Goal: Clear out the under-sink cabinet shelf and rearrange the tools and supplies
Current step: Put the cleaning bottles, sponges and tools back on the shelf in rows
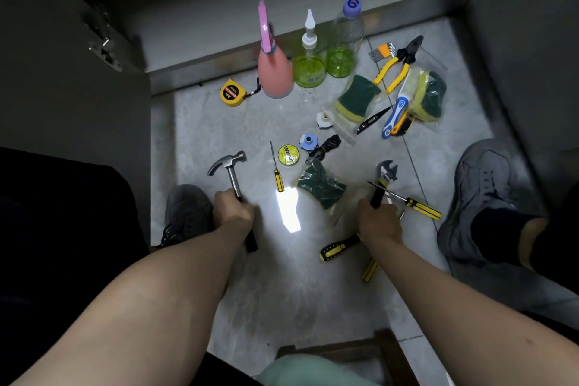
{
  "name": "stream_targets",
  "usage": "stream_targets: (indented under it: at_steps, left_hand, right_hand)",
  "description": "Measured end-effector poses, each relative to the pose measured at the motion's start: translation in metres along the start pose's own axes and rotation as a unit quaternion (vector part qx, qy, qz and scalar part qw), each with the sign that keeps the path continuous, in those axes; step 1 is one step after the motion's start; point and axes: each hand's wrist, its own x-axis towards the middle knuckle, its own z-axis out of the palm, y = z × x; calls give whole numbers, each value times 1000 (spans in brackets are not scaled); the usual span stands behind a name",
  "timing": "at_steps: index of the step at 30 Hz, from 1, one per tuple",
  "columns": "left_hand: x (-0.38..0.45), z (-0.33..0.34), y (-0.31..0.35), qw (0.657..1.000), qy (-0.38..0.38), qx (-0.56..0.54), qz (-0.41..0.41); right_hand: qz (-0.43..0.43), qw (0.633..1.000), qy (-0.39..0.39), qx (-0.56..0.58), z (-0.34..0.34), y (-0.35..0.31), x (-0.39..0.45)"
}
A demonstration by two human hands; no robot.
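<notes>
Item: hammer (231, 170), lower left of centre, handle gripped in the left hand (233, 208). Adjustable wrench (384, 180), lower right, handle gripped in the right hand (377, 222). Both probably being lifted for restocking. 3 bottles (308, 67) stood upright, upper centre, against the cabinet sill (219, 64).
</notes>
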Motion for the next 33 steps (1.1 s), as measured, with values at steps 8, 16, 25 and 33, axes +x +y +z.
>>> stream_targets:
  at_steps: [8,16,25,33]
  left_hand:
    - [-2,-4,7,1000,-18,-11,-17]
    - [-17,-4,-4,999,-13,-9,42]
    - [-9,1,-22,998,-2,-42,47]
    - [-32,12,-54,983,-23,-178,-20]
  right_hand:
    - [-85,986,12,141,-31,-14,-20]
    - [-281,960,-1,-11,-10,-34,-63]
    - [-433,886,-48,-162,77,-37,-90]
    - [-413,850,-114,-305,128,-40,-74]
